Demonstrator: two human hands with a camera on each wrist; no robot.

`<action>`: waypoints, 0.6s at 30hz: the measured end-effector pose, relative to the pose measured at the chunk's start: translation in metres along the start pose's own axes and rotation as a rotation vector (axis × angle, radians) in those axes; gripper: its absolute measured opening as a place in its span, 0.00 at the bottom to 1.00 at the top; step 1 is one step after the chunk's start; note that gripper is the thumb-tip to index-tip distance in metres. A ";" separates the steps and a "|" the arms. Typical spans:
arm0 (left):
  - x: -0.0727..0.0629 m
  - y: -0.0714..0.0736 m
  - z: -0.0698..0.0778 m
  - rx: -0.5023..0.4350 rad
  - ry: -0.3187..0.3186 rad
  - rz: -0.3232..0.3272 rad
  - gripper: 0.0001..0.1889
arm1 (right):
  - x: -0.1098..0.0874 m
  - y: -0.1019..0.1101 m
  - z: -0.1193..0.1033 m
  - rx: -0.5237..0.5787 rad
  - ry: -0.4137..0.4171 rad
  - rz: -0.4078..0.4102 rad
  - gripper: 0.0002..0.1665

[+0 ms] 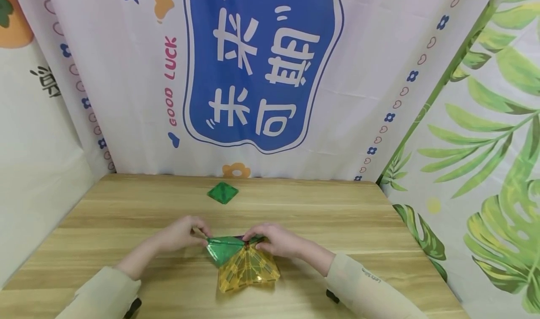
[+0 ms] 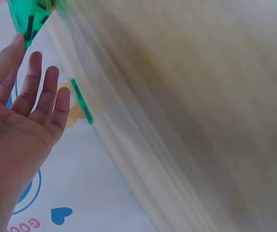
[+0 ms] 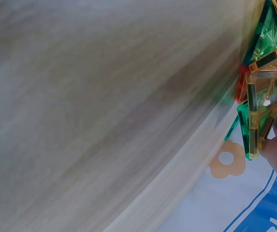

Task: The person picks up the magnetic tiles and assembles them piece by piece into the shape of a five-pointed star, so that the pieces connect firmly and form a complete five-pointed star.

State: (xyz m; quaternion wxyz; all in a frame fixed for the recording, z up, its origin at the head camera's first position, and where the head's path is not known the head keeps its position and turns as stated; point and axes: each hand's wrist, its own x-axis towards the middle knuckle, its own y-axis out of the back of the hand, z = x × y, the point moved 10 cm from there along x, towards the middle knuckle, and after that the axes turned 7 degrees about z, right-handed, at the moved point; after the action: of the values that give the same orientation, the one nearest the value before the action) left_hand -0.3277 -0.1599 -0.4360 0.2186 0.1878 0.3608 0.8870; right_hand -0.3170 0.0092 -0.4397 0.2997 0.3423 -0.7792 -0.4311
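A structure of translucent magnetic tiles stands at the front middle of the table in the head view, with yellow tiles (image 1: 246, 271) facing the near side and a green tile (image 1: 223, 249) at its left. My left hand (image 1: 183, 233) pinches the left corner of that green tile between thumb and index finger; its other fingers reach out loosely in the left wrist view. With thumb and fingers, my right hand (image 1: 278, 239) grips the structure's upper right side. A red tile (image 3: 242, 84) shows between green and yellow ones in the right wrist view.
A loose green diamond-shaped tile (image 1: 222, 192) lies farther back on the wooden table (image 1: 329, 202). Behind the table's back edge hangs a printed white cloth (image 1: 143, 99), and a leaf-patterned cloth (image 1: 485, 169) hangs at the right.
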 end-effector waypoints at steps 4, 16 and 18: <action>0.005 0.001 -0.007 0.002 0.063 0.007 0.08 | 0.000 -0.003 0.000 0.007 0.009 -0.017 0.21; 0.052 0.019 -0.020 0.150 0.029 0.222 0.20 | 0.001 -0.003 0.002 0.017 0.013 -0.027 0.20; 0.058 0.019 -0.025 0.185 0.019 0.232 0.23 | 0.001 -0.003 0.001 0.019 0.015 -0.030 0.20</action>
State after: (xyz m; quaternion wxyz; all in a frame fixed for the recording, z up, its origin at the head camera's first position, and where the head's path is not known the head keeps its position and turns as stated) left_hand -0.3933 -0.1558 -0.4285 0.0930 0.2390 0.4188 0.8711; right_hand -0.3173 0.0076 -0.4424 0.2960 0.3601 -0.7758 -0.4252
